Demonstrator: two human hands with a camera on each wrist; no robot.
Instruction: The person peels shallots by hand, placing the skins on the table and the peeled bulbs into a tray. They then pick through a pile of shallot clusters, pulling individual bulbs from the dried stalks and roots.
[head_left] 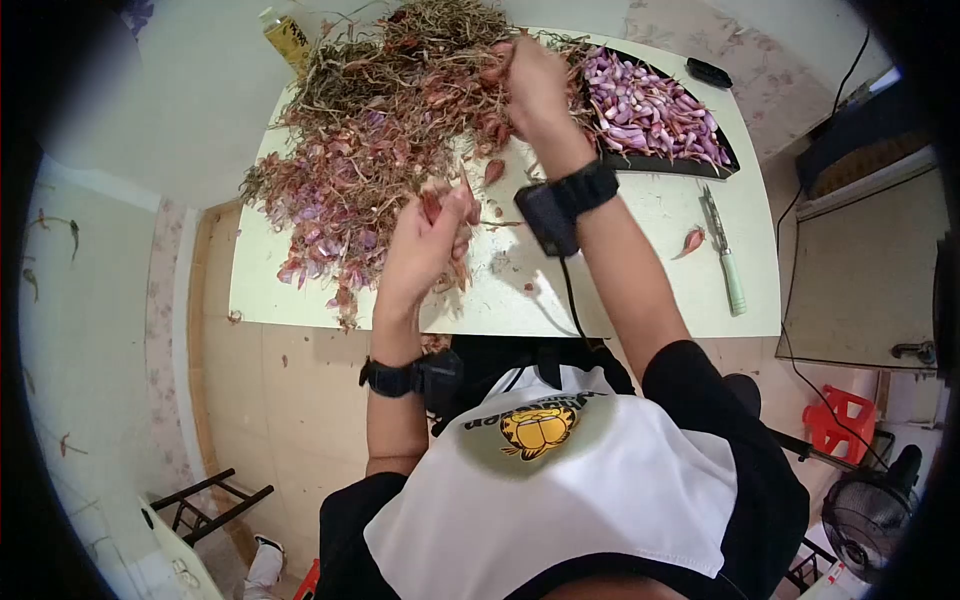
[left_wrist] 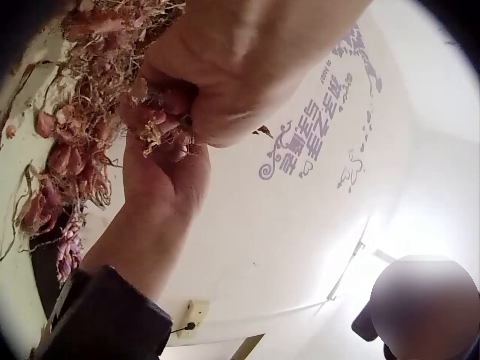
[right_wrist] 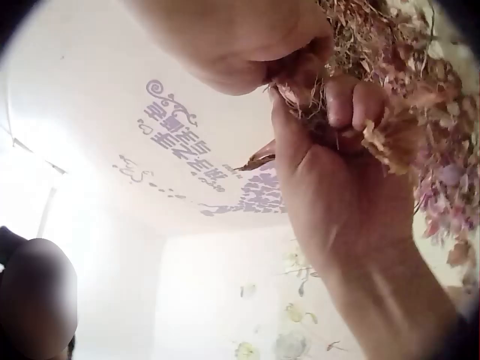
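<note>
My left hand [head_left: 425, 240] grips a small bunch of reddish-brown shallots [left_wrist: 161, 116] with dry skins and roots. In the right wrist view its thumb and curled fingers lie round them. Farther over the table, my right hand [head_left: 538, 85] has its fingers curled about shallots [head_left: 494, 65] at the edge of the heap; its fingertips are partly hidden. A large heap of unpeeled shallots with dry stalks [head_left: 400, 90] lies about both hands. Papery purple skins [head_left: 320, 215] spread at its near left. One loose shallot [head_left: 494, 171] lies between the hands.
A black tray [head_left: 690, 168] of peeled purple shallots [head_left: 650, 110] stands right of my right hand. A green-handled knife [head_left: 734, 275] and a single shallot [head_left: 691, 241] lie at the table's right. A black object [head_left: 709, 72] and a yellow-labelled bottle [head_left: 286, 40] are at the back.
</note>
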